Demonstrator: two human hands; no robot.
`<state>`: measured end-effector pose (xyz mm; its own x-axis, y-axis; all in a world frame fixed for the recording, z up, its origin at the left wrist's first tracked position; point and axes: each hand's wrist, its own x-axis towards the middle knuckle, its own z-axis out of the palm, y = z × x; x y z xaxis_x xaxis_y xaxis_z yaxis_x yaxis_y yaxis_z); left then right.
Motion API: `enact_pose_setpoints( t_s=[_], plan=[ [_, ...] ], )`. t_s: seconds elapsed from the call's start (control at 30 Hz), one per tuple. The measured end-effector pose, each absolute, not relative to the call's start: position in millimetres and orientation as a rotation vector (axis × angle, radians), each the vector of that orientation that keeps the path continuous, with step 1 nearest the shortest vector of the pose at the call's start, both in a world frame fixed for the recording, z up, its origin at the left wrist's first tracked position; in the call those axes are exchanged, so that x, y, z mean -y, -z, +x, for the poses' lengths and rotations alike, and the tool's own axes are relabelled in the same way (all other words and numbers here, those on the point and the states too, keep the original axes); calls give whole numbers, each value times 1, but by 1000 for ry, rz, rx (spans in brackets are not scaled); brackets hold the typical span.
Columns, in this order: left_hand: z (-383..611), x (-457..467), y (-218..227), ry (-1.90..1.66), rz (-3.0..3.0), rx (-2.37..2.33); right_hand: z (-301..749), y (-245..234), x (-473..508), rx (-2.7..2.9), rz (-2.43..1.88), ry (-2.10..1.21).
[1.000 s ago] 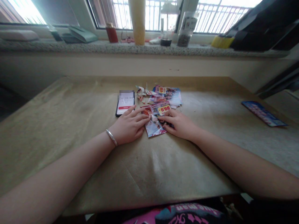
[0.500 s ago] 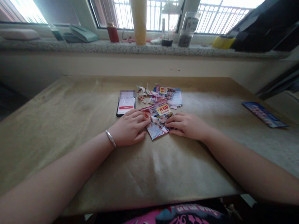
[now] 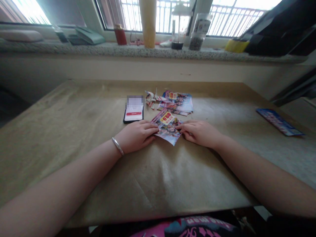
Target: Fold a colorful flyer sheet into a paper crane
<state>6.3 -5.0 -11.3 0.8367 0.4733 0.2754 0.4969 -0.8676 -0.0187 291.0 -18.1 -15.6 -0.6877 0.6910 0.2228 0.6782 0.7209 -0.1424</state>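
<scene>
A glossy printed flyer piece [image 3: 167, 127] with a yellow price tag lies on the tan table [image 3: 74, 131], turned like a diamond. My left hand [image 3: 136, 135] has its fingers curled and pinching the piece's left corner. My right hand [image 3: 200, 133] grips the right corner with closed fingers. A silver bangle [image 3: 118, 145] sits on my left wrist. Just behind the piece lie a stack of similar flyers [image 3: 178, 103] and some small folded paper scraps [image 3: 151, 98].
A phone [image 3: 134, 110] with a lit screen lies left of the flyers. A blue leaflet [image 3: 278, 121] sits at the table's right edge. The window sill [image 3: 138, 51] behind holds a red cup, a yellow cylinder, jars and a green case.
The flyer piece was turned between my hands, from lying long towards me to a diamond shape. Both hands shifted from flat pressing to pinching its side corners.
</scene>
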Motion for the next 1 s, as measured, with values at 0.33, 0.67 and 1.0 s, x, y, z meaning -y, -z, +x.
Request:
enact_pose_setpoints(
  t_s=[0.33,0.67,1.0],
  plan=[
    [8,0,9,396,-2750,1211,280,22,14,2185,-1496,-389],
    [18,-6,19,483,-2572,1426,273,28,2,2146,-1713,-281],
    [8,-2,12,212,-2651,1356,292,27,1,2146,-1661,-433]
  ],
)
